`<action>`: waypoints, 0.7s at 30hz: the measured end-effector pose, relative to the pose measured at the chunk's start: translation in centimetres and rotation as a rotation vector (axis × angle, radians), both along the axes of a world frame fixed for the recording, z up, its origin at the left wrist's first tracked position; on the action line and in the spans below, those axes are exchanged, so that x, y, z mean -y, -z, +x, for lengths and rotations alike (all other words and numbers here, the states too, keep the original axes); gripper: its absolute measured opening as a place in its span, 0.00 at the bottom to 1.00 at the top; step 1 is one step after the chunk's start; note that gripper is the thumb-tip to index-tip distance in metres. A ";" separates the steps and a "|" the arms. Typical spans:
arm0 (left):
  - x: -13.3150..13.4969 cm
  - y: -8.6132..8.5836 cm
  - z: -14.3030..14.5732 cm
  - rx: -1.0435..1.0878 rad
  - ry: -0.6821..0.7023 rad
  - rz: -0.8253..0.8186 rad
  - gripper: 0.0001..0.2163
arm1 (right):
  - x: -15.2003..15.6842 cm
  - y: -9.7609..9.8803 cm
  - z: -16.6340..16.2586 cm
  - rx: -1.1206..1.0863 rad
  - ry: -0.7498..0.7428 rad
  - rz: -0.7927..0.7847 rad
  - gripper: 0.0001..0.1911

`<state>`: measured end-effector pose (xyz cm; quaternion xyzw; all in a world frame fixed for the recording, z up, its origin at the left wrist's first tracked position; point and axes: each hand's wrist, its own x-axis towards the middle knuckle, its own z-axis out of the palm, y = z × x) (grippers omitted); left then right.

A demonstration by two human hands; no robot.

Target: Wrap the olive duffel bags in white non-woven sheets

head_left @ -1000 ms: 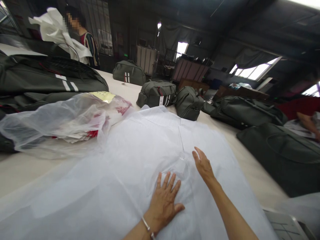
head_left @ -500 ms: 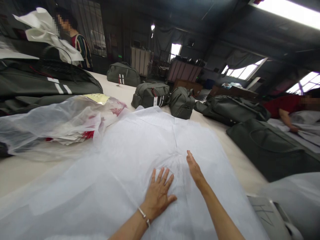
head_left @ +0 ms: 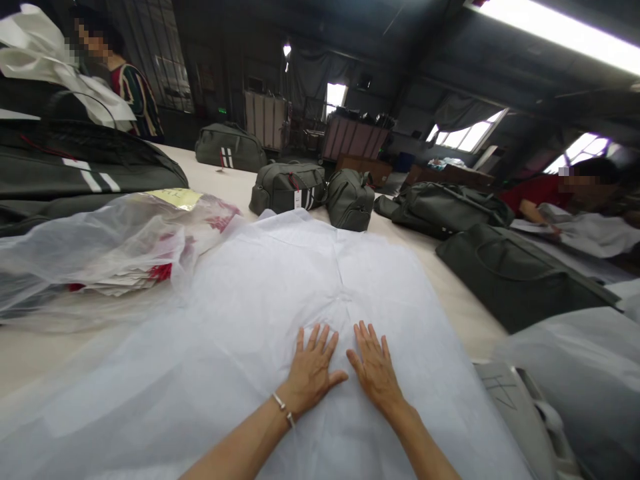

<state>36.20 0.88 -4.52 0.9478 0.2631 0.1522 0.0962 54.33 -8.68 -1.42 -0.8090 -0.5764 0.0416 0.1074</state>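
A large translucent white plastic sheet or bag (head_left: 260, 280) lies spread over the table in front of me, with wrinkles beyond my fingertips. My left hand (head_left: 313, 370), a bangle on its wrist, rests flat on the plastic with fingers spread. Beside it on the right, my right hand (head_left: 375, 370) also lies palm down on the plastic, fingers stretched out. The two thumbs point toward each other with a small gap between them. Neither hand holds anything. What lies under the plastic cannot be made out.
To the left, a clear plastic bag (head_left: 125, 240) holds red and white tags. Dark green duffel bags (head_left: 290, 187) stand along the cream tabletop (head_left: 480, 320). A grey device (head_left: 520, 413) sits at the lower right. People work at the far left and right.
My right hand has turned from on edge to palm down and lowered onto the plastic beside my left hand. My left hand stays flat. The view has shifted slightly right.
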 end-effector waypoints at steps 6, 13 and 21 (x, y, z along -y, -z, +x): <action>-0.9 0.3 2.3 -0.003 -0.027 0.031 0.35 | -0.6 2.1 0.4 0.137 0.000 -0.023 0.35; -4.0 -2.2 6.9 -0.064 -0.063 -0.042 0.36 | -5.6 -0.7 4.2 0.126 0.084 -0.122 0.34; -2.2 -7.0 -0.7 -0.064 0.067 -0.011 0.27 | 6.1 -4.2 -2.7 0.205 -0.153 0.076 0.34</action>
